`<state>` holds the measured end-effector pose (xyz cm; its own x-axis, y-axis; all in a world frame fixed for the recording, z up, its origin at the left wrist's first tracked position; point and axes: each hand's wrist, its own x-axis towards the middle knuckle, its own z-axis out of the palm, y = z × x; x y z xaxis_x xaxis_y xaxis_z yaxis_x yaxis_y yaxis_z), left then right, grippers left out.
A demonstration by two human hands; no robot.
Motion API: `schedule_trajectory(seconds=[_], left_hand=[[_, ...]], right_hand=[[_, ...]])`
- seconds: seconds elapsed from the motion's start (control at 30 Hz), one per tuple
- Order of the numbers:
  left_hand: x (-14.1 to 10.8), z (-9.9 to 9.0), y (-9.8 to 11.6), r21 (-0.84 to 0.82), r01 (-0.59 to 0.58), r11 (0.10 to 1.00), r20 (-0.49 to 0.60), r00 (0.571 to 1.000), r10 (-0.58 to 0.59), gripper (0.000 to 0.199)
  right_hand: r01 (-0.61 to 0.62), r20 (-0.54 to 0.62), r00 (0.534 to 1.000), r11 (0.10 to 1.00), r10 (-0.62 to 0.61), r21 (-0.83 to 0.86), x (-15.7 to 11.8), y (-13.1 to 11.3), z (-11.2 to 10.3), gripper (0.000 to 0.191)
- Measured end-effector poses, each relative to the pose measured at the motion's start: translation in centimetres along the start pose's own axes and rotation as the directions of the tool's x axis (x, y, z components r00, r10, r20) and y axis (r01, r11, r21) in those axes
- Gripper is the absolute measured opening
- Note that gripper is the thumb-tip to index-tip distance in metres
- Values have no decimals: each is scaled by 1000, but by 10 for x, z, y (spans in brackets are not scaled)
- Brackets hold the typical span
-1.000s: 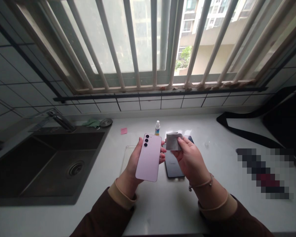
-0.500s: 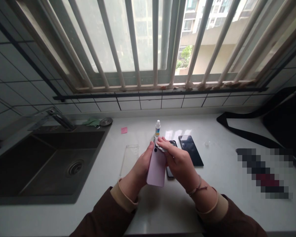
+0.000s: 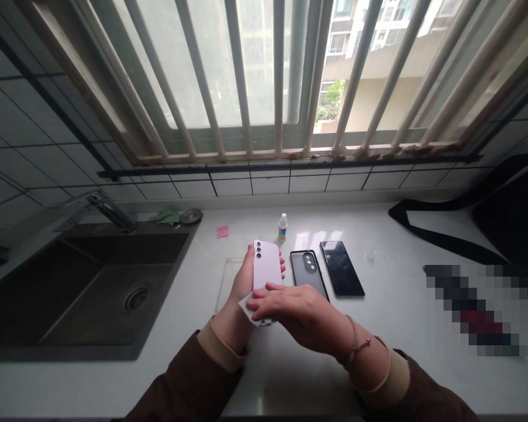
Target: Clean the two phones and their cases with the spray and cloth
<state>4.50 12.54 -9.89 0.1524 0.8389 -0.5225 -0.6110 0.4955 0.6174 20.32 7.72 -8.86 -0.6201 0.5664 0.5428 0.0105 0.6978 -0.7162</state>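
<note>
Left hand (image 3: 241,281) curls round pink phone (image 3: 268,266), back up over counter (image 3: 182,319), apparently bracing it against right hand (image 3: 293,305), whose extended fingers press cloth (image 3: 246,310) onto the phone's near end

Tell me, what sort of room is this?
Probably a kitchen, perhaps in a home: a dark sink with a metal faucet is set into a white countertop, beneath a barred window.
</note>
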Motion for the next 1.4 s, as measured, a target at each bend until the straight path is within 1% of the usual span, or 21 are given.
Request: schedule_trajectory(seconds=[0.13, 0.2, 0.23, 0.27, 0.3, 0.37, 0.4, 0.43, 0.47, 0.5, 0.53, 0.6, 0.67, 0.73, 0.8, 0.9, 1.03, 1.17, 1.27, 1.33, 1.4], left_hand=[[-6, 0, 6, -40, -60, 997, 41, 997, 61, 64], [-8, 1, 7, -85, -22, 996, 89, 996, 30, 64], [-9, 2, 7, -110, -7, 994, 117, 993, 20, 63], [-9, 2, 7, -128, 4, 992, 140, 990, 14, 61], [-9, 2, 7, -139, 15, 990, 161, 987, 7, 59], [-10, 2, 5, -130, 47, 990, 206, 978, -19, 58], [-10, 1, 4, -115, 70, 991, 235, 971, -42, 60], [-10, 1, 4, -97, 95, 991, 267, 961, -66, 63], [-10, 0, 3, -83, 116, 990, 300, 950, -86, 66], [-11, 0, 2, -76, 129, 989, 326, 940, -97, 67], [-11, 0, 1, -72, 139, 988, 345, 933, -106, 67], [-12, 1, 0, -65, 162, 985, 368, 921, -127, 62], [-13, 3, -1, -76, 176, 981, 370, 919, -136, 56], [-14, 6, -2, -114, 180, 977, 346, 929, -131, 53], [-14, 9, -2, -163, 187, 969, 305, 943, -131, 53], [-13, 10, -1, -210, 205, 956, 259, 954, -147, 54], [-8, 2, 1, -215, 194, 957, 206, 967, -149, 57], [-5, -6, 8, -172, 166, 971, 187, 973, -133, 60], [-8, -4, 13, -153, 138, 979, 200, 974, -106, 60], [-10, -2, 14, -156, 110, 982, 199, 977, -77, 59], [-13, 0, 14, -171, 61, 983, 180, 983, -30, 55]], right_hand=[[-120, -4, 992, 950, 126, 290, -2, -7, -9, 26], [-205, -63, 963, 866, 261, 457, -3, -2, -12, 23], [-233, -122, 932, 822, 341, 519, -4, 2, -13, 25], [-251, -201, 884, 790, 423, 559, -4, 7, -15, 27], [-267, -303, 812, 779, 499, 567, -4, 12, -16, 30], [-324, -521, 625, 800, 582, 506, -5, 21, -20, 35], [-371, -613, 540, 817, 576, 441, -5, 23, -21, 37], [-414, -694, 482, 837, 535, 357, -6, 24, -23, 36], [-447, -754, 462, 857, 466, 256, -6, 24, -24, 34], [-459, -788, 483, 877, 382, 144, -6, 22, -24, 31], [-447, -791, 536, 894, 296, 32, -6, 20, -23, 29], [-375, -706, 689, 914, 165, -153, -6, 18, -20, 33], [-303, -555, 824, 917, 114, -261, -6, 19, -16, 40], [-249, -422, 901, 914, 98, -320, -6, 23, -13, 44], [-194, -324, 943, 915, 75, -353, -6, 27, -11, 45], [-118, -222, 974, 925, 38, -360, -6, 28, -10, 45], [-22, -108, 994, 956, -10, -291, -5, 18, -9, 43], [21, -6, 1000, 992, -22, -125, -2, 1, -13, 39], [-20, 65, 998, 997, 15, 76, -1, -11, -17, 32], [-89, 7, 996, 975, 90, 201, -1, -13, -20, 27], [-181, -170, 956, 939, 237, 293, -2, -9, -22, 25]])
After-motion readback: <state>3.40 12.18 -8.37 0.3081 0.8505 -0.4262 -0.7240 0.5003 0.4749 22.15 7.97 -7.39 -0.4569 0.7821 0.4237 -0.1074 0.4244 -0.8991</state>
